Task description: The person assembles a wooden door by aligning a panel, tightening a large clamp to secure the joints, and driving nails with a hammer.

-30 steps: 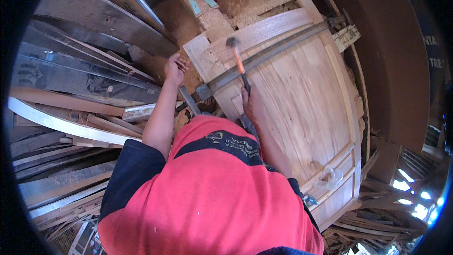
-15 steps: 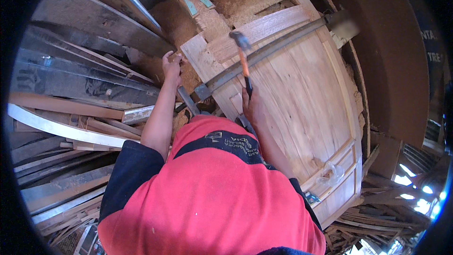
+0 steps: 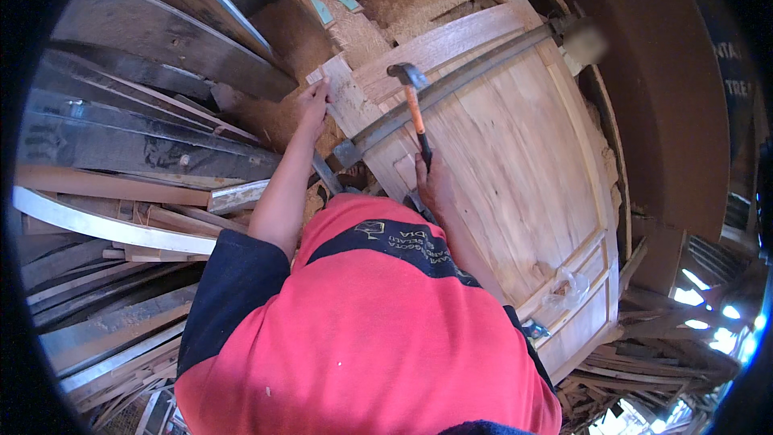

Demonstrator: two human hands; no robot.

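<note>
My right hand grips a claw hammer by the black end of its orange handle, its dark head raised over the wooden door panel. At the panel's far left corner my left hand is closed, fingertips together against the end of a pale frame board. Whatever is between those fingers is too small to make out. A long metal bar clamp lies across the panel, its jaw at the near left edge between my hands.
Stacked planks crowd the left side, with a curved white strip among them. Sawdust and a board with green strips lie beyond the panel. A clear plastic bag rests on the panel's lower right.
My left hand has moved right onto the frame board's end, and its spread fingers have closed. The hammer stays raised in my right hand, shifted only slightly.
</note>
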